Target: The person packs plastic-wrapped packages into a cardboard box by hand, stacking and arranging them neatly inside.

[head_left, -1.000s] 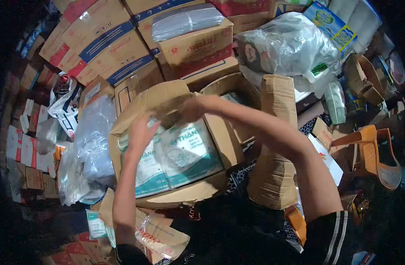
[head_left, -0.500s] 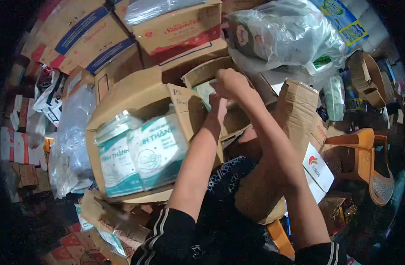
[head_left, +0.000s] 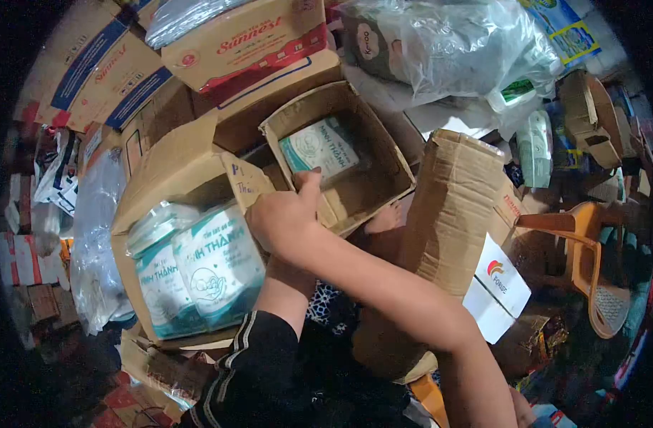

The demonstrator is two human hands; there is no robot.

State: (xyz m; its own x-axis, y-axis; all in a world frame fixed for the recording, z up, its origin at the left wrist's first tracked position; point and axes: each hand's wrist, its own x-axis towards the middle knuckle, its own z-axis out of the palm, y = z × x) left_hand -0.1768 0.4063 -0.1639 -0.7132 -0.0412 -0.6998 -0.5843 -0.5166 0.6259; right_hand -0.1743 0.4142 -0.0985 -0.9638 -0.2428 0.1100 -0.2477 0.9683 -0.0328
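Observation:
My right hand reaches across to the left, its fingers curled at the flap between two cartons. It covers most of my left hand; only the left forearm shows plainly below it. A fingertip rests by the near rim of a small open cardboard box; whose hand it belongs to is unclear. Inside that box lies a white-and-teal plastic pack. Similar packs fill the larger open carton at the left, below my hands.
Sunnest cartons stand behind, under plastic film. A bulky clear plastic bag lies at the back right. To the right are a tall cardboard piece, a white Forise-type carton flap and an orange plastic chair.
My hands have drawn back from inside the small box toward the left, and my right arm now crosses over my left. The pack in the small box has come into fuller view.

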